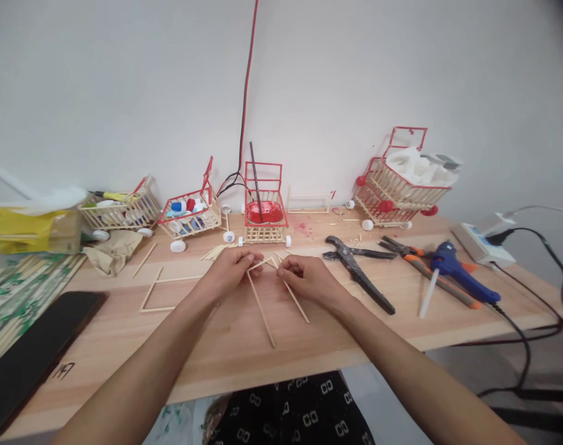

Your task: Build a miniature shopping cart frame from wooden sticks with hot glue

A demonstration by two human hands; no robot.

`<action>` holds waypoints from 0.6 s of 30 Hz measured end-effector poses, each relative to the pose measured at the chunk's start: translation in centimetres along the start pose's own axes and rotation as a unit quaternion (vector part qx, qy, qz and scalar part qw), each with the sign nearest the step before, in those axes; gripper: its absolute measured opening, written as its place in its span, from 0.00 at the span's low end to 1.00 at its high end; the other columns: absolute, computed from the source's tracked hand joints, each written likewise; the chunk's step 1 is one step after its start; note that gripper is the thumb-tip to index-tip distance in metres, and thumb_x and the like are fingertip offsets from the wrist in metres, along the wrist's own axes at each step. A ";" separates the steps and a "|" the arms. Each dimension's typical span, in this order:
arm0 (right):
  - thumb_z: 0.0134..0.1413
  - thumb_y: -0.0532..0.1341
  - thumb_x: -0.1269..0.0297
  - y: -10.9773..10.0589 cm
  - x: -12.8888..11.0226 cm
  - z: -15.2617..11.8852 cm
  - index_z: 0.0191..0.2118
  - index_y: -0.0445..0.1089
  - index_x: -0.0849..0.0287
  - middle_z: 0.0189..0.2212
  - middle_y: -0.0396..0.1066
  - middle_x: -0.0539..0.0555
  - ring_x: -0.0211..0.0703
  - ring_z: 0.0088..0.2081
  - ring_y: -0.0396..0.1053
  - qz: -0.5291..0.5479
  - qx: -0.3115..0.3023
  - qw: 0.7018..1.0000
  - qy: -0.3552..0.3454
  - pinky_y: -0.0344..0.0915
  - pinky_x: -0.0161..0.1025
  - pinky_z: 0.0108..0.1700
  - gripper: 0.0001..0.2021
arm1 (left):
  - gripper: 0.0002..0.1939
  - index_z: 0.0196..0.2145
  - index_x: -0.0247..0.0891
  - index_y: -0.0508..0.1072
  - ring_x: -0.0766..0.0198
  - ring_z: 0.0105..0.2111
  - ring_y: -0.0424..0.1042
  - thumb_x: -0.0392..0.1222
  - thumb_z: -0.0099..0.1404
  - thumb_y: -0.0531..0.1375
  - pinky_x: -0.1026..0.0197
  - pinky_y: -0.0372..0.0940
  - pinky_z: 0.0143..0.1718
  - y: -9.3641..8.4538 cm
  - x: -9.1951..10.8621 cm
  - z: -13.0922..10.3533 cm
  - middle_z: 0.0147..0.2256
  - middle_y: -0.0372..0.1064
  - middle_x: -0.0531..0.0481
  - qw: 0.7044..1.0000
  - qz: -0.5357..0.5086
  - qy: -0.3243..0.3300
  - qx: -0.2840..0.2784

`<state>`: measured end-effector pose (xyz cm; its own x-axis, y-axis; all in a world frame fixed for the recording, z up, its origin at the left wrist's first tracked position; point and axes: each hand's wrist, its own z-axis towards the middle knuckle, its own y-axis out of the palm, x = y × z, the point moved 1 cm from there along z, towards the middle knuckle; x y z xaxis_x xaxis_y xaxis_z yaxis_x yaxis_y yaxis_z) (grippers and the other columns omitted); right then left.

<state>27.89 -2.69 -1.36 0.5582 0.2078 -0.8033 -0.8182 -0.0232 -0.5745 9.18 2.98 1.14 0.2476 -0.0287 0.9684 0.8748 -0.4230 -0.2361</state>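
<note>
Fingers pinched, my left hand grips a corner of a wooden stick frame. One long stick of it slants down toward me, and a short piece points right. My right hand is closed on a thin wooden stick near its upper end. The ends meet or nearly meet between my hands; whether they touch I cannot tell. Left of my hands, a three-sided stick frame lies partly behind my left forearm. Just beyond my fingers stands a small stick-built shopping cart holding a red dish.
More small carts line the wall, one large cart at right. Cutters, pliers, a blue glue gun and a power strip lie rightward. A phone and wrapped sticks occupy the left.
</note>
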 end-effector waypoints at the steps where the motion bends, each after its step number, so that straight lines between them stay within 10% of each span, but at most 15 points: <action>1: 0.55 0.57 0.64 0.0 0.1 0.0 0.30 0.70 0.60 0.23 0.70 0.48 0.35 0.25 0.64 -0.003 0.001 1.000 -0.001 0.57 0.31 0.28 0.08 | 0.10 0.33 0.34 0.76 0.60 0.29 0.74 0.39 0.59 0.56 0.59 0.65 0.34 -0.1 0.0 0.0 0.24 0.73 0.50 1.000 0.004 -0.002 0.000; 8: 0.54 0.56 0.63 -0.3 0.4 0.0 0.30 0.70 0.60 0.21 0.70 0.49 0.35 0.24 0.65 -0.006 -0.025 1.000 0.011 0.57 0.31 0.26 0.08 | 0.09 0.31 0.35 0.76 0.62 0.25 0.71 0.32 0.59 0.55 0.63 0.64 0.27 -0.3 1.3 -0.6 0.23 0.72 0.50 0.998 0.048 -0.038 -0.015; 18: 0.53 0.57 0.63 -2.5 -0.9 -0.4 0.28 0.71 0.61 0.22 0.71 0.50 0.35 0.24 0.65 -0.063 -0.025 0.997 0.031 0.55 0.31 0.26 0.09 | 0.05 0.35 0.32 0.73 0.63 0.30 0.75 0.30 0.59 0.59 0.60 0.69 0.35 1.1 1.7 -1.8 0.28 0.73 0.48 0.977 -0.200 -0.080 0.007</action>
<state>29.49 -3.18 0.72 0.6650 0.1515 -0.7313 -0.7339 -0.0489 -0.6775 9.80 0.86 2.64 -0.0544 0.2784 0.9589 0.9200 -0.3592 0.1565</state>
